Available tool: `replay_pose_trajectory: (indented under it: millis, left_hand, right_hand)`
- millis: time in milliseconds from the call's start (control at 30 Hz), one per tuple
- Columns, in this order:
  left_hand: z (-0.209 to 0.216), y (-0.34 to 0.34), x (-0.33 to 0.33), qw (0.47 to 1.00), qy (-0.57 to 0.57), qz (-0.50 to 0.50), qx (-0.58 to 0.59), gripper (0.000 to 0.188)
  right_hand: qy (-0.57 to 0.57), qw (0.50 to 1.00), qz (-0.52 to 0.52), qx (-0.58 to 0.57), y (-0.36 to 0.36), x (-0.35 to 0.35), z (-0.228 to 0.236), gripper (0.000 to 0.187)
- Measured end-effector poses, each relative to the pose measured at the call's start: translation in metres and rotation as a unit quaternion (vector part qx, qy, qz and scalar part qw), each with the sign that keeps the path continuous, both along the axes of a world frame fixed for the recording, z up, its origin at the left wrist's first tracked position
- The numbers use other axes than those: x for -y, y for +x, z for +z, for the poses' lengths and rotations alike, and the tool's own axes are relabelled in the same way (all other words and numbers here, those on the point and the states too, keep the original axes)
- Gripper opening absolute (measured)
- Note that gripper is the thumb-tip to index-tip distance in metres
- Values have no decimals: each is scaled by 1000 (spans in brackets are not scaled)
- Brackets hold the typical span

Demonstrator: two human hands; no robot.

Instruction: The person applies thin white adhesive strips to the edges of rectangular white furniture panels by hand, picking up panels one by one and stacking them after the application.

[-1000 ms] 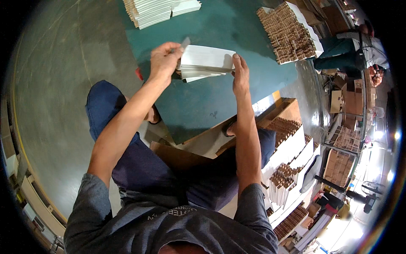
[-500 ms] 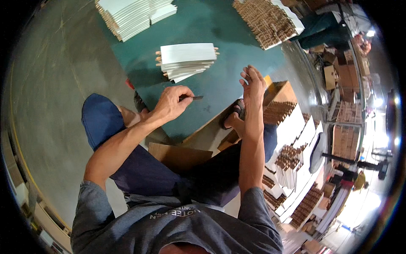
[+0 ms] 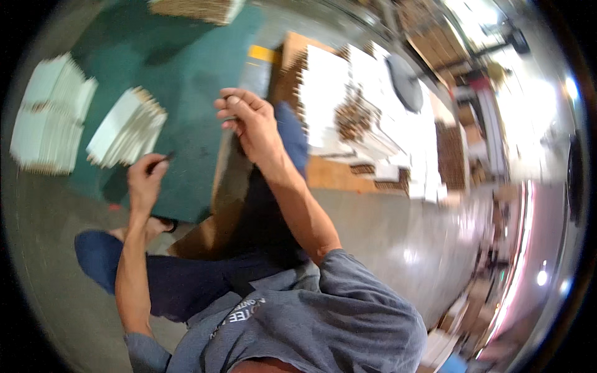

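Sitting on the floor with legs spread, a person is seen from above, a green mat lying in front; a small dark tool, perhaps a pen or blade, is pinched between thumb and fingers of the left hand, its tip held just above the mat and near a fanned stack of white flat cardboard pieces; a second, larger white stack lies farther left. The right hand is raised, fingers curled loosely; whether anything is gripped in it cannot be told through the blur. A slip is judged possible: the tool is held only at the fingertips and could be dropped onto the mat. The left forearm is extended straight forward; the right elbow is bent, wrist cocked above a brown cardboard sheet; piled white and brown cartons stand just beyond.
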State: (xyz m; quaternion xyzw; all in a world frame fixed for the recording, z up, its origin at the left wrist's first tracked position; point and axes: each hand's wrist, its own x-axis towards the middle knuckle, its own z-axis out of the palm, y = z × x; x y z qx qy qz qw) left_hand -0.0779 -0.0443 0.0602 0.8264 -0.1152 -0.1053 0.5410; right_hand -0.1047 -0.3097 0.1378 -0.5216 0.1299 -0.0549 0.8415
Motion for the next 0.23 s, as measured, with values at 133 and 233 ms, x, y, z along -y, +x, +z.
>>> replay_pose_trajectory:
  millis: [133, 233]
  left_hand:
    - [-22, 13, -7, 995, -57, -3, -83, 16]
    - [-52, 20, -6, 992, -32, -16, -122, 18]
  right_hand:
    - [-6, 987, -150, 64, -101, 49, 17, 26]
    - [-41, 965, -260, 20, -173, 99, 3, 28]
